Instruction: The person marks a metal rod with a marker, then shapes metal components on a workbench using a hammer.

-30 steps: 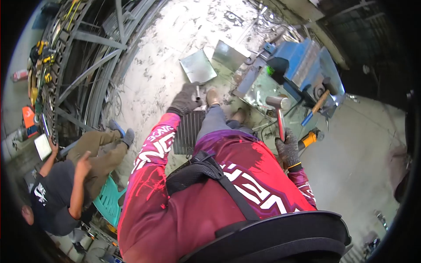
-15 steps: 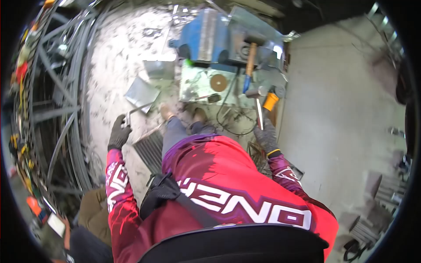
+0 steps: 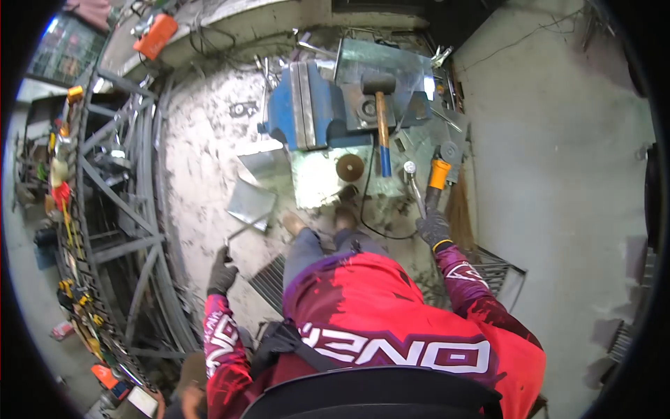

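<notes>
My left hand (image 3: 222, 274), in a dark glove, is closed on the end of a thin bent metal piece (image 3: 246, 229) that sticks out forward and to the right. Beyond that piece lies a flat square of sheet metal (image 3: 250, 201). My right hand (image 3: 433, 229), gloved too, is wrapped round the shaft of a metal hammer (image 3: 417, 192), its head pointing away from me. Close to the hammer lies an angle grinder (image 3: 439, 174) with an orange collar. A mallet (image 3: 382, 126) with a dark head and blue-ended wooden handle rests by the blue bench vise (image 3: 303, 105).
A brown disc (image 3: 350, 167) lies on a shiny metal sheet (image 3: 314, 183) before my feet, with a black cord (image 3: 366, 216) nearby. Steel framework (image 3: 125, 209) lines the left side. A metal grating (image 3: 269, 283) lies beside my legs. A pale wall or floor surface (image 3: 551, 181) spans the right.
The view has shifted, bringing the bench vise and tools into sharper focus. The hammer has turned so its head points more directly away. Both hands still hold the same things.
</notes>
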A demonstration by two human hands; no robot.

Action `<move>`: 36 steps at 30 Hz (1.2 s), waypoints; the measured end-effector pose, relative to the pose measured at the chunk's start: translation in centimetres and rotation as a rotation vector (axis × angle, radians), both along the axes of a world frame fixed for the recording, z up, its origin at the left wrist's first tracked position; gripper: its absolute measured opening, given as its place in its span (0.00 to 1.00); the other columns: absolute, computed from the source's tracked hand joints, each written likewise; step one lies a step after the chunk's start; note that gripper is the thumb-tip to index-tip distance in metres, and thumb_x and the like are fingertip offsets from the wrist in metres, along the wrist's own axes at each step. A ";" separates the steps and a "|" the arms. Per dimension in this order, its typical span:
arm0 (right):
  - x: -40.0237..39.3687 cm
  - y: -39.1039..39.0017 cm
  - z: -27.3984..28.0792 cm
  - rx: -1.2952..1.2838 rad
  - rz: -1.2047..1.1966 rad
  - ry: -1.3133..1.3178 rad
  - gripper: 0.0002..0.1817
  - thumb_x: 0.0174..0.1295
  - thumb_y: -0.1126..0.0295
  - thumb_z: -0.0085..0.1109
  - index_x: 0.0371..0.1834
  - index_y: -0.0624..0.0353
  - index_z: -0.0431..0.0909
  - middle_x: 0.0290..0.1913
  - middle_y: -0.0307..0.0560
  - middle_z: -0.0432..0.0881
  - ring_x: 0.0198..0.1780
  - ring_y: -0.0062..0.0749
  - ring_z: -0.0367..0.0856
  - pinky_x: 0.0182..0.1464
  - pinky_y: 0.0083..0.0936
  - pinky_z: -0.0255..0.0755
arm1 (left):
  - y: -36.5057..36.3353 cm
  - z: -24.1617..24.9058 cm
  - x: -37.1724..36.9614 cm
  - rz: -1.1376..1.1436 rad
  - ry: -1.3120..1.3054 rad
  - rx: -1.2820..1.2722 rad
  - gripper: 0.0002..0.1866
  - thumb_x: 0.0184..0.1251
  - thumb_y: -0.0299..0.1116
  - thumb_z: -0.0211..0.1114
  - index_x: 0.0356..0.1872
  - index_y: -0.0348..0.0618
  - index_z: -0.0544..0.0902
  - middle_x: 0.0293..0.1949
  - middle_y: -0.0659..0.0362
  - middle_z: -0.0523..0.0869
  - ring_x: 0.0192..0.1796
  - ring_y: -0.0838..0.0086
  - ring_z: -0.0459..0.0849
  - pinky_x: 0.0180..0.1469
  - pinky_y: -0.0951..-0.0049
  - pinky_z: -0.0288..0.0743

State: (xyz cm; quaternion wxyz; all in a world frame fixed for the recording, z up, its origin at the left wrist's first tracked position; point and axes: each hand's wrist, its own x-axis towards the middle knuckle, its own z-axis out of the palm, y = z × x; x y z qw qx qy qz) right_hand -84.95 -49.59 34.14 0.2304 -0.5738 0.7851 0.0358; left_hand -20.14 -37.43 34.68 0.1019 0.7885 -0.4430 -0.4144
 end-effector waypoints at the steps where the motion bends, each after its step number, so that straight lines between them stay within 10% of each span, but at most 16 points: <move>1: 0.7 -0.8 -0.8 -0.014 -0.020 -0.025 0.24 0.57 0.61 0.62 0.57 0.56 0.76 0.40 0.64 0.85 0.44 0.60 0.86 0.47 0.50 0.78 | 0.2 0.3 -0.3 0.008 -0.032 0.001 0.44 0.49 0.24 0.69 0.74 0.46 0.66 0.52 0.47 0.85 0.57 0.56 0.84 0.60 0.61 0.77; 8: 4.8 -6.0 -4.8 0.034 -0.285 -0.008 0.22 0.59 0.66 0.61 0.58 0.50 0.73 0.44 0.60 0.86 0.47 0.59 0.85 0.49 0.51 0.76 | -0.5 4.6 -3.1 0.075 -0.169 0.127 0.55 0.56 0.46 0.79 0.79 0.44 0.53 0.56 0.39 0.84 0.57 0.48 0.84 0.60 0.54 0.76; 12: 6.1 -5.2 -10.0 -0.160 -0.336 -0.061 0.27 0.59 0.68 0.61 0.64 0.46 0.70 0.43 0.60 0.86 0.44 0.63 0.85 0.46 0.53 0.75 | -0.2 0.1 -1.1 -0.008 -0.230 0.162 0.58 0.54 0.45 0.81 0.79 0.40 0.52 0.62 0.37 0.79 0.62 0.49 0.80 0.62 0.55 0.76; 16: 6.7 -3.6 -13.3 -0.441 -0.294 -0.104 0.30 0.57 0.68 0.64 0.66 0.53 0.73 0.48 0.62 0.83 0.46 0.60 0.84 0.47 0.50 0.77 | 0.4 -8.6 1.0 0.000 -0.110 -0.161 0.46 0.57 0.32 0.80 0.74 0.36 0.63 0.68 0.45 0.69 0.52 0.62 0.83 0.42 0.65 0.87; 26: 7.8 -2.5 -17.2 -0.616 -0.217 0.080 0.32 0.55 0.69 0.67 0.67 0.54 0.73 0.57 0.65 0.79 0.56 0.61 0.80 0.55 0.47 0.76 | -1.9 -29.5 4.6 0.120 0.275 -0.290 0.20 0.70 0.30 0.69 0.58 0.33 0.76 0.47 0.51 0.84 0.46 0.67 0.87 0.51 0.67 0.81; 30: 10.1 -0.7 -13.2 -1.022 -0.123 0.218 0.22 0.60 0.69 0.64 0.59 0.59 0.77 0.51 0.58 0.78 0.48 0.54 0.81 0.49 0.45 0.77 | -4.2 -34.5 6.6 -0.554 -0.152 -0.469 0.23 0.67 0.35 0.71 0.57 0.31 0.79 0.47 0.45 0.86 0.46 0.61 0.88 0.51 0.63 0.83; 36: 19.0 9.6 -13.9 -1.116 0.025 -0.109 0.21 0.61 0.69 0.62 0.58 0.60 0.79 0.52 0.56 0.82 0.56 0.47 0.80 0.57 0.40 0.76 | -4.7 -37.2 4.8 -0.123 0.143 -0.395 0.25 0.64 0.42 0.71 0.55 0.31 0.81 0.45 0.43 0.88 0.50 0.56 0.87 0.55 0.60 0.79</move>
